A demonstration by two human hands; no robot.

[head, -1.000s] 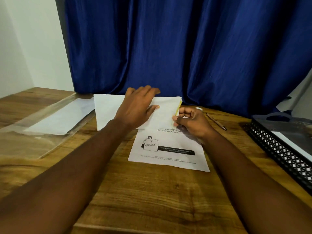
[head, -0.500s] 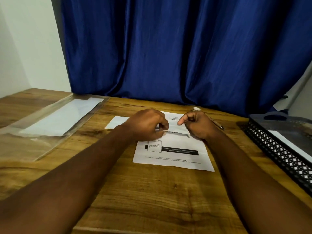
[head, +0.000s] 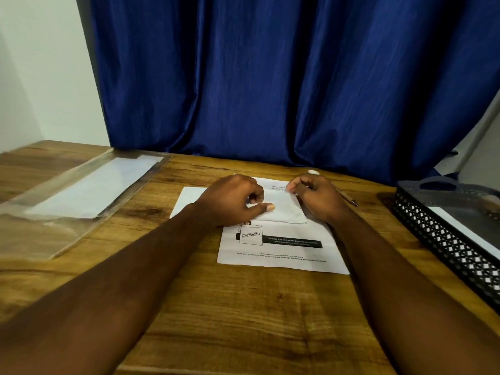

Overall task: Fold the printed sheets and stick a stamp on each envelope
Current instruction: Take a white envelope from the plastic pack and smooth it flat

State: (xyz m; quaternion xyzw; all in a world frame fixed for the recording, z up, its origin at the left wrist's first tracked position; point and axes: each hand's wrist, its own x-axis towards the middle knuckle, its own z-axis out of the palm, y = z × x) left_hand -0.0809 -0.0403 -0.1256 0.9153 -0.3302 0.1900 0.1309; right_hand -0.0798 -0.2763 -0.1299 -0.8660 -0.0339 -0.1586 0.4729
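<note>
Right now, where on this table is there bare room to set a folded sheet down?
Widest: the bare table between the forearms, nearer than the printed sheet. A narrower strip lies between that sheet and the black tray. Crowded: the middle, where the left hand and right hand hold the folded sheet, and the left, under the plastic sleeve.

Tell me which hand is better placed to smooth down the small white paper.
Left, probably: the left hand has its thumb flat on the white paper, while the right hand pinches its far corner.
</note>
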